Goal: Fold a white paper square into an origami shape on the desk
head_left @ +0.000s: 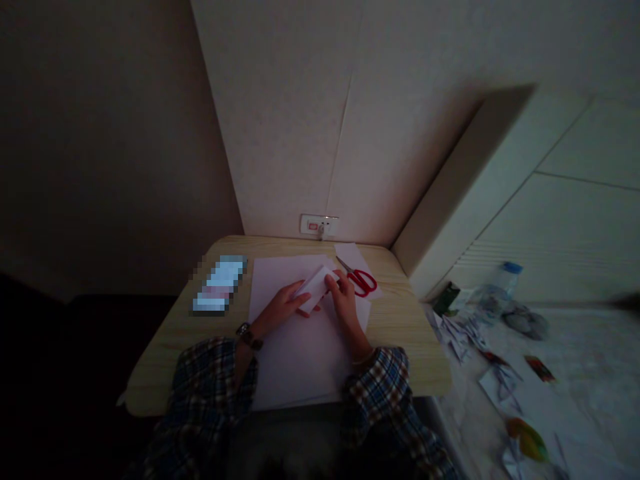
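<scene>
At the far left of the wood-grain table (160, 363), a smartphone (219, 287) lies with its screen lit (the display is pixelated, so its content cannot be read). Next comes the left hand (286, 300), a dark band on its wrist and a plaid sleeve behind it; its fingers are curled under the folded white paper (315, 288), thumb on top, gripping the lower left end. That folded piece is held slantwise between both hands, over large white sheets (295, 373) spread across the middle of the table. On the wall just behind, a plug sits in a socket plate (311, 225). The right hand (342, 288) is nearly closed, thumb and fingers pinching the upper right part of the same piece. Just beside it, red-handled scissors (354, 271) lie open on a smaller paper piece (350, 251), blades pointing away to the upper left. Farther right, beyond the table, a pale surface (580, 347) carries paper scraps (455, 333) and a blue-capped plastic bottle (506, 283).
</scene>
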Action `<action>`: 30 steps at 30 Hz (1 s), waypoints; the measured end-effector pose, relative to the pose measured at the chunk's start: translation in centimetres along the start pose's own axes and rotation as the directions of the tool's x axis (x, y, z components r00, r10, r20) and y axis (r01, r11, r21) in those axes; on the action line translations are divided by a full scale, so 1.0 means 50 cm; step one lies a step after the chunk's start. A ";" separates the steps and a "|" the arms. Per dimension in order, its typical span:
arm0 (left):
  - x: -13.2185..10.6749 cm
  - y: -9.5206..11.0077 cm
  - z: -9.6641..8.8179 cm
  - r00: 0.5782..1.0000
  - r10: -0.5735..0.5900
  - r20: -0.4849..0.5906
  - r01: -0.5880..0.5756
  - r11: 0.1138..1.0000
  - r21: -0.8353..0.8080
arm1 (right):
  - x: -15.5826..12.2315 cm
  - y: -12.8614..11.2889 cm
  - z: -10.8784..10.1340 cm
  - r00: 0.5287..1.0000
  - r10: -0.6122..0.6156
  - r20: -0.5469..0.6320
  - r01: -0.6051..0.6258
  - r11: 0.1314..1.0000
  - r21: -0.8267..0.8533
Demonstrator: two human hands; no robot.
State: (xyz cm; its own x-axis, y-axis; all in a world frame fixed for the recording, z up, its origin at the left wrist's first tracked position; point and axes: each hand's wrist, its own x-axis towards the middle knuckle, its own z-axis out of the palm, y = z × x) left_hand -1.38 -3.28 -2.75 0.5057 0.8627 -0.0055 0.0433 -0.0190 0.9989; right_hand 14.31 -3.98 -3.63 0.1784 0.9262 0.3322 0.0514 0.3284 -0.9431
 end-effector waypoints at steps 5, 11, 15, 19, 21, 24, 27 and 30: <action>0.001 -0.002 0.002 0.999 -0.032 0.015 0.032 0.999 0.005 | -0.006 -0.007 0.002 1.000 0.004 0.025 -0.004 1.000 0.002; 0.003 -0.015 -0.002 0.999 -0.025 0.031 0.024 0.999 0.040 | -0.011 -0.018 0.004 0.997 -0.063 0.044 0.065 0.997 -0.035; 0.001 -0.013 -0.002 0.998 -0.028 0.063 0.024 0.998 0.061 | -0.015 -0.025 0.005 0.992 -0.116 0.043 0.119 0.990 -0.076; -0.001 -0.010 -0.001 0.998 -0.025 0.055 0.021 0.996 0.085 | -0.018 -0.029 0.006 0.992 -0.121 0.045 0.126 0.986 -0.113; -0.001 -0.011 0.000 0.998 -0.035 0.053 0.031 0.997 0.071 | -0.019 -0.029 0.005 0.993 -0.109 0.038 0.113 0.986 -0.126; -0.001 -0.009 0.002 0.997 -0.039 0.072 0.038 0.999 0.022 | -0.018 -0.028 0.004 0.994 -0.098 0.040 0.102 0.989 -0.110; -0.005 0.000 0.004 0.993 -0.054 0.109 0.058 0.998 -0.034 | -0.016 -0.026 0.003 0.996 -0.086 0.028 0.088 0.992 -0.087; -0.010 0.012 0.005 0.985 -0.085 0.149 0.099 0.991 -0.088 | -0.013 -0.023 0.002 0.998 -0.068 0.018 0.069 0.995 -0.078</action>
State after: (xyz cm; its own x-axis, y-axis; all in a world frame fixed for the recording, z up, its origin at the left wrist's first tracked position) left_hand -1.38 -3.86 -2.16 0.6227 0.7763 -0.0978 0.0172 0.1114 0.9936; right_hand 14.06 -4.93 -2.74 0.1567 0.9048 0.3960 0.1404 0.3764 -0.9157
